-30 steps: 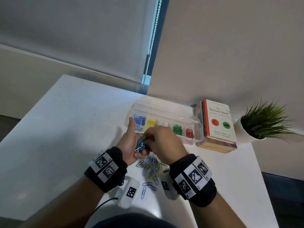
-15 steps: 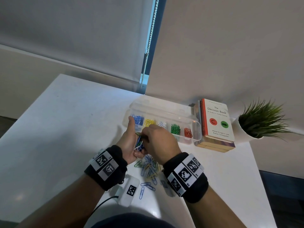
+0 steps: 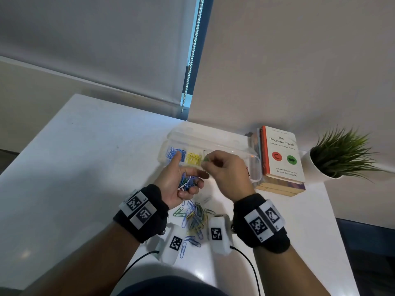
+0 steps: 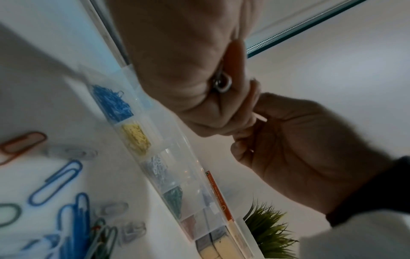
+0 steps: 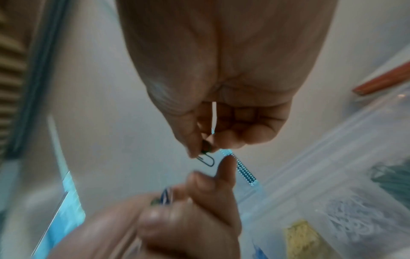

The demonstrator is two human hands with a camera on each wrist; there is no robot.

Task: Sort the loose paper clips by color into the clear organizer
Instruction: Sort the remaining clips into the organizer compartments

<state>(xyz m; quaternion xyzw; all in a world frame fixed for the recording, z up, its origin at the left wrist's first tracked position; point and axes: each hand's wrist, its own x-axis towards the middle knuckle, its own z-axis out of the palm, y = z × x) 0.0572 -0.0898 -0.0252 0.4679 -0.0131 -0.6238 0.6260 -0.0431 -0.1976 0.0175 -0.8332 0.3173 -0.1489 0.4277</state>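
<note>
The right hand (image 5: 224,98) fills the upper part of the right wrist view, its thumb and forefinger pinching a dark green paper clip (image 5: 207,158) that hangs from the fingertips (image 5: 230,140). Just below, the left hand (image 5: 177,219) cups a small bunch of clips (image 5: 165,195), blue and white among them, with its thumb raised near the green one but apart from it. At lower right lies the clear organizer (image 5: 310,157), holding yellow clips (image 5: 301,240), white clips (image 5: 352,215) and green clips (image 5: 392,177) in separate compartments, all blurred.

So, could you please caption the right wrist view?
Right hand pinches a green paper clip above the clear organizer.
</note>
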